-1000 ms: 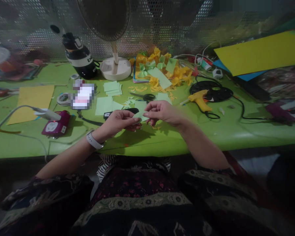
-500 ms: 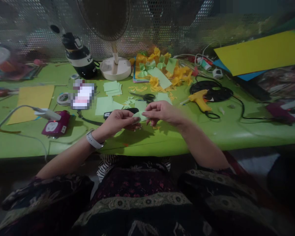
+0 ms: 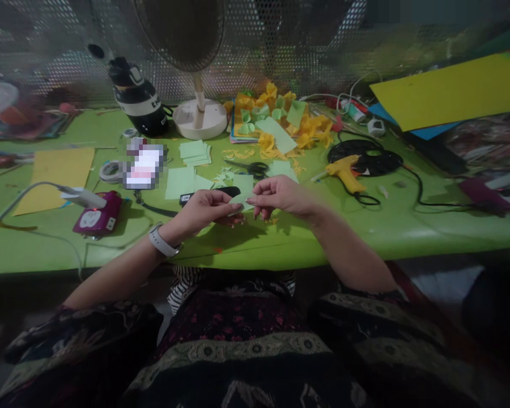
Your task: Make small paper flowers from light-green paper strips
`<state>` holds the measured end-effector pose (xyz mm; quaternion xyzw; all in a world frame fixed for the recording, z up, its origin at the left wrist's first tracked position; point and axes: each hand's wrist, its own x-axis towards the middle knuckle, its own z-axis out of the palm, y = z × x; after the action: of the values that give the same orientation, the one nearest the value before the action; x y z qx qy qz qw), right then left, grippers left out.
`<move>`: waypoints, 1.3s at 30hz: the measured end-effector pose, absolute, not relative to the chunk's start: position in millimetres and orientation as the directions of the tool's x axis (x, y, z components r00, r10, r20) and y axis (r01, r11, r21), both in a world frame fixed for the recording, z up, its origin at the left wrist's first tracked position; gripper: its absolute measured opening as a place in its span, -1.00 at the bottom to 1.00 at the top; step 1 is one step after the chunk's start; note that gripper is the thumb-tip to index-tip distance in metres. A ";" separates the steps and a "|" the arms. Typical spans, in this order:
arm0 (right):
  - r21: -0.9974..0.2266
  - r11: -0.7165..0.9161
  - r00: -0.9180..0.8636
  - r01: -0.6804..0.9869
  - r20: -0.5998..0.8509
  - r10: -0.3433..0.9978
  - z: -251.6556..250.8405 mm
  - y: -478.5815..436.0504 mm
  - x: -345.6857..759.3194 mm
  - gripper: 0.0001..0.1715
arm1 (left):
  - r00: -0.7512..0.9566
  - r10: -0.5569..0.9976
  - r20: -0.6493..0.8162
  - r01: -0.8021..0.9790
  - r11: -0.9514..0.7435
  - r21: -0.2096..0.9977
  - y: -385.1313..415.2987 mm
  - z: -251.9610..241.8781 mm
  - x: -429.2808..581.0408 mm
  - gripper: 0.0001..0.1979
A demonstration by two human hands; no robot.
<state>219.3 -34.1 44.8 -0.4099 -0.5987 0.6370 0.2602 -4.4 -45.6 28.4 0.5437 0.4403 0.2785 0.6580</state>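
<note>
Got a small pale-green paper piece (image 3: pixel 241 201) mid-frame, held up off the lime-green, smooth-covered worktop (image 3: pixel 323 246). My left hand (image 3: pixel 204 213) has its fingers pinched on the left end; my right hand (image 3: pixel 280 198) pinches the right edge, thumb on the near face. Both sets of fingers are closed down to about paper thickness. Can't tell where its far edge ends against the flat pale-green sheet (image 3: pixel 243 182) behind.

Handling, my read: next to no weight, springy but creases easily, and a bad crease likely won't come out. Slip risk low with dry skin; tearing is the bigger worry if my hands pull apart. Best hold is edges or corners, light pinch, no thumb pressure in the middle.

The stacked pale-green paper squares (image 3: pixel 194 152), upper left of centre, look like the same stock. Black-handled scissors (image 3: pixel 258 168) lie just beyond my fingers.
</note>
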 end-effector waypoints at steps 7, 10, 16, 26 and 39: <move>-0.975 -0.150 -0.539 0.167 -0.217 0.814 44.1 -33.4 219.8 -0.65 | 0.459 0.841 -0.287 0.112 0.266 0.957 -45.5 29.5 -4.2 -0.73; -0.977 -0.147 -0.542 0.157 -0.209 0.814 43.7 -33.3 220.3 -0.65 | 0.455 0.843 -0.287 0.116 0.263 0.958 -45.6 30.2 -4.0 -0.72; -0.979 -0.142 -0.539 0.144 -0.198 0.819 43.4 -32.4 220.4 -0.61 | 0.454 0.844 -0.285 0.097 0.271 0.958 -45.3 29.4 -6.4 -0.71; -0.977 -0.160 -0.552 0.141 -0.212 0.807 44.9 -31.2 223.8 -0.66 | 0.481 0.834 -0.270 0.088 0.260 0.962 -45.7 31.3 -8.0 -0.79; -0.972 -0.213 -0.470 0.104 -0.237 0.850 49.0 -36.9 218.1 -0.71 | 0.453 0.836 -0.310 0.029 0.333 0.942 -44.9 32.7 -7.8 -0.80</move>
<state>218.1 -36.9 49.0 -0.4276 -0.5581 0.6508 0.2866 -7.8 -44.9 32.7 0.4984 0.4340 0.2915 0.6916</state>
